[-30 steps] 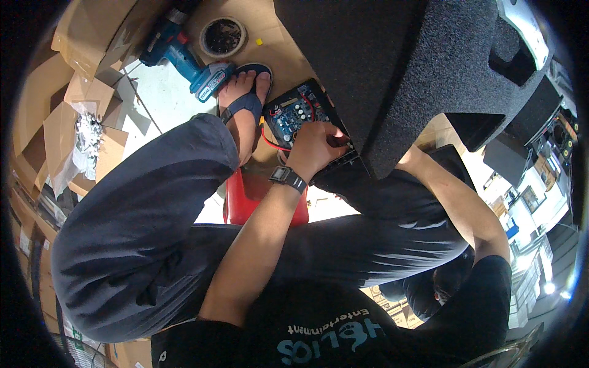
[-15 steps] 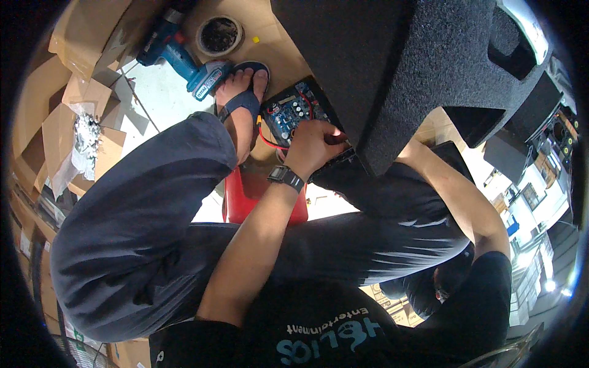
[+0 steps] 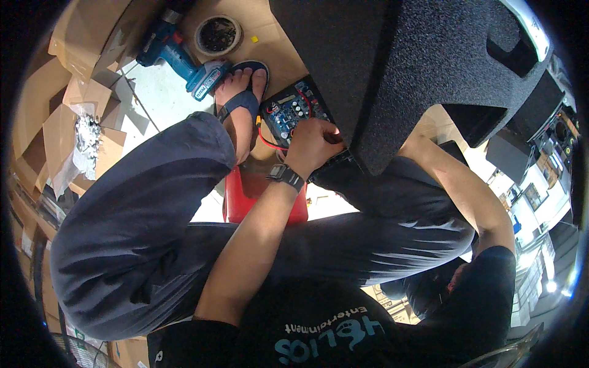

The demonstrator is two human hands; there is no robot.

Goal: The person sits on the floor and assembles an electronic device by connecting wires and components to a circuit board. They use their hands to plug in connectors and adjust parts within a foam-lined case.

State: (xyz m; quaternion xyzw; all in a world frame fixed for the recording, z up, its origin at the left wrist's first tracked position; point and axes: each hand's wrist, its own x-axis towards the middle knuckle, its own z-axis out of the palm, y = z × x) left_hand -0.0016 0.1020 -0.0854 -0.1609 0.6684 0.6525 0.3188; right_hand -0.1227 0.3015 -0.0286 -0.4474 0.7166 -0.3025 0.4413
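A large black speaker cabinet (image 3: 392,80) with a rough textured coat leans across my lap at the upper right. Beside its lower left edge is a black panel carrying a blue circuit board (image 3: 282,118), with red and black wires looping off it. My left hand (image 3: 313,144), a watch on its wrist, is closed at the board's near end, against the cabinet's edge. Whatever its fingers pinch is hidden. My right hand (image 3: 415,145) reaches behind the cabinet's near side; the cabinet covers its fingers.
A teal cordless drill (image 3: 178,58) lies at the upper left, next to a round tub (image 3: 218,35) of dark bits. My sandalled foot (image 3: 240,98) stands between drill and board. A red stool (image 3: 264,196) sits below my left forearm. Cardboard boxes (image 3: 61,141) crowd the left.
The cabinet and the board have shifted very slightly to the left. My left hand stays at the board's end, and my right forearm has moved a little.
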